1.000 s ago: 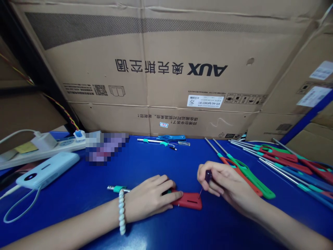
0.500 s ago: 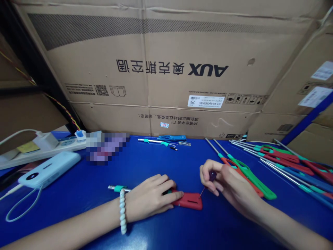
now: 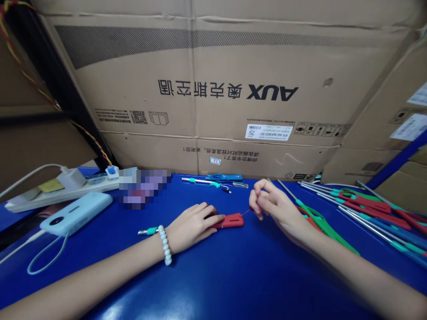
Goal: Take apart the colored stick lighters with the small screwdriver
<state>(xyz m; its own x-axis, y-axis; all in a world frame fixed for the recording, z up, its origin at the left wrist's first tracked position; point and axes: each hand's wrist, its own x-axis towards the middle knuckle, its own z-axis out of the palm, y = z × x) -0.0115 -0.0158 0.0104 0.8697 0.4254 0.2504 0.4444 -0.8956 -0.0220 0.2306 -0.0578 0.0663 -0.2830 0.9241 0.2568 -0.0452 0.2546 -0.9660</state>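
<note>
- The left hand (image 3: 195, 222), with a bead bracelet (image 3: 165, 244) on its wrist, holds the red lighter (image 3: 232, 220) down on the blue table (image 3: 213, 284).
- The red lighter lies flat near the middle of the table, well in from the left edge. It runs side to side, a bit slanted: its silver tip points to the left edge, its red end to the right.
- The right hand (image 3: 270, 202) pinches a thin tool (image 3: 246, 211), which seems to touch the red end. The fingers hide most of the tool.
- More long lighters (image 3: 370, 205) lie toward the right edge.
- A light blue power bank (image 3: 77, 212) lies near the left edge.
- Behind it, a white power strip (image 3: 100, 182) has plugs (image 3: 71, 178) in it.
- The red end has a dark slot, and a green-blue band goes around the tube. The hand hides the middle.
- A blue lighter (image 3: 223, 177) lies by the back edge, before big cardboard (image 3: 213, 66).
</note>
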